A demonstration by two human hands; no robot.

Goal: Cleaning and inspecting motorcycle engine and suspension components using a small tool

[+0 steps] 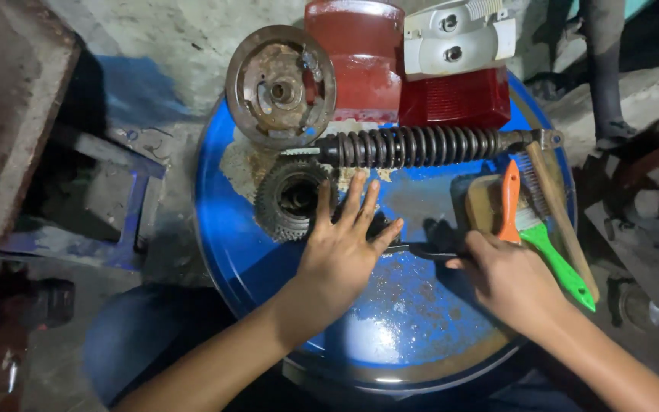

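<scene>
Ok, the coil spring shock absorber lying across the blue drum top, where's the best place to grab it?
Probably around the middle of the shock absorber, coming down from above. It lies flat and crosswise on the drum lid, its coiled body is bare along the top, and the middle should balance it. The red housing crowds the far side and the gear sits near its left end, so avoid those approaches.

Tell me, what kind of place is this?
Probably a small motorcycle repair workshop. A blue drum top serves as a bench, holding a coil-spring shock absorber, a rusty brake plate, a gear and a red tail-light lens, with brushes beside the hands.
</scene>
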